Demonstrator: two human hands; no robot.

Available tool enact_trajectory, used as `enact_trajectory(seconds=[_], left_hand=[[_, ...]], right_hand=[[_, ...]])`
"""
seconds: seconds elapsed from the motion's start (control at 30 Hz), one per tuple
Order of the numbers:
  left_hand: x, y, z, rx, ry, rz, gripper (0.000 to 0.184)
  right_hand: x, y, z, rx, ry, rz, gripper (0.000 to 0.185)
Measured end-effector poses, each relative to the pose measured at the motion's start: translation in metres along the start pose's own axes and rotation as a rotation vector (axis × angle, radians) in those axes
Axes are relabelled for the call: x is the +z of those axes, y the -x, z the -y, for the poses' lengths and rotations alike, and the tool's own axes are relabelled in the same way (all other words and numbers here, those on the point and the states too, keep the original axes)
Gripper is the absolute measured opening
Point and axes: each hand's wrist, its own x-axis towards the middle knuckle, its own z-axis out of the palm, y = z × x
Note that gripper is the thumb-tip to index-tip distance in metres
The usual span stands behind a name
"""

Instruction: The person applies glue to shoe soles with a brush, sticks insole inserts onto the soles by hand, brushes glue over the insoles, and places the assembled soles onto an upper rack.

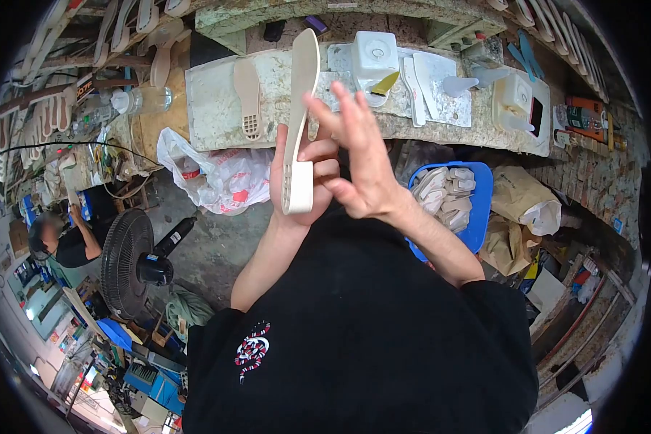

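A cream shoe sole with a thick heel block (305, 79) stands nearly upright in front of my chest, toe end up. My left hand (318, 152) is closed around its heel half, palm behind it and fingertips curled over the right edge. Just right of the sole is my right hand (365, 152), its fingers spread and nothing held in it. Whether its fingertips touch the sole I cannot tell. Behind, on the bench, lie a beige sole with a gridded heel (248, 94) and two slim white sole pieces (414, 94). An olive-green flat piece (385, 84) leans against a white square container (375, 54).
Below the worn bench (213, 116) hang white plastic bags (224, 177). To the right stand a blue tub (484, 199) of pale pieces and a brown sack (517, 192). A black fan (126, 264) is at left; beyond it, another person (76, 242). Soles line the upper racks.
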Motion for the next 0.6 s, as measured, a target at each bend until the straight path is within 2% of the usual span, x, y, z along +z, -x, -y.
enact_trajectory(seconds=[0.07,0.1,0.13,0.17,0.2,0.23,0.27,0.3,0.4,0.47,0.53,0.6], left_hand=[[-0.002,0.009,0.004,0.167,-0.300,-0.222,0.053],[-0.002,0.007,0.003,0.167,-0.302,-0.222,0.053],[-0.001,0.004,0.001,0.097,-0.217,-0.122,0.051],[0.000,0.001,0.000,0.027,-0.132,-0.024,0.050],[0.002,0.000,-0.001,-0.041,-0.045,0.074,0.049],[0.003,0.000,-0.001,-0.006,-0.041,0.038,0.047],[0.005,0.001,-0.001,0.027,-0.037,0.001,0.045],[0.007,0.001,-0.001,0.026,0.021,-0.005,0.045],[0.006,0.003,-0.004,0.025,0.007,-0.007,0.044],[0.008,0.004,-0.005,0.027,0.012,-0.022,0.044],[0.004,0.006,-0.009,0.024,0.038,-0.021,0.044],[0.006,0.008,-0.011,0.043,-0.009,-0.070,0.042]], right_hand=[[0.003,0.004,0.014,-0.028,-0.088,0.098,0.092],[0.004,0.008,0.017,-0.112,-0.239,0.093,0.091],[0.005,0.014,0.023,-0.083,-0.421,0.085,0.091],[0.009,0.016,0.027,-0.116,-0.567,-0.029,0.094],[-0.001,0.011,0.033,-0.017,-0.666,-0.059,0.097],[0.002,0.020,0.045,0.237,-0.718,-0.226,0.098],[-0.001,0.022,0.031,0.198,-0.614,-0.289,0.095],[-0.004,0.025,0.022,0.296,-0.528,-0.362,0.091],[-0.003,0.055,-0.012,0.756,-0.604,-0.570,0.076],[0.022,0.119,-0.079,1.018,-0.654,-0.760,0.070],[0.049,0.192,-0.159,1.514,-0.728,-0.905,0.083],[0.064,0.221,-0.221,1.925,-0.920,-1.187,0.102]])
